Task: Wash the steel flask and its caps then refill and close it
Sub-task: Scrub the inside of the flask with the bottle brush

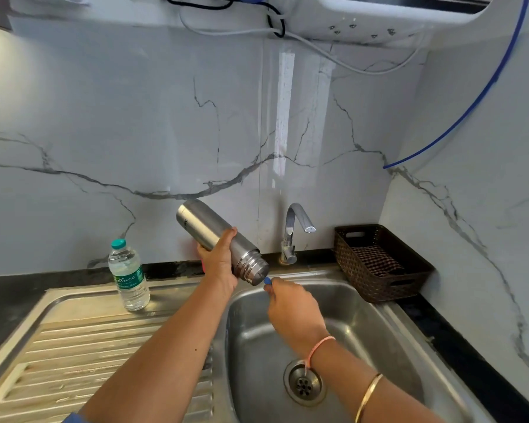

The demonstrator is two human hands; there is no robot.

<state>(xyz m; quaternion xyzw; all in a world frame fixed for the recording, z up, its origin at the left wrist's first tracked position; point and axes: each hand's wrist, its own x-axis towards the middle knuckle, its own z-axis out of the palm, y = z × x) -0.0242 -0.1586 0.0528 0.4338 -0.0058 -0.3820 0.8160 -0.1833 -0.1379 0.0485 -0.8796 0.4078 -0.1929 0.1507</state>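
The left hand [219,261] grips the steel flask [209,232] around its middle, fingers wrapped over the body. It holds the flask tilted in the air above the left rim of the sink [364,325]. The flask's base points up and to the far left. Its threaded open mouth slants down to the right, over the basin.

The right hand [293,312] is just right of and below that mouth, its fingers curled around a small blue object [267,281]. Only the blue tip shows, right at the flask's opening; what the object is cannot be told. A thin thread and a gold bangle circle the right wrist.

The drain [304,383] lies at the near side of the basin. The tap [293,227] stands at the far edge of the sink, with its spout turned right. On the ribbed drainboard [89,331] to the left, a capped plastic water bottle [129,276] stands upright. On the dark desk [6,297] right of the tap sits a woven brown basket [358,270] with a checked cloth [377,261] inside. A blue tube [471,108] curves across the marble wall at the upper right.
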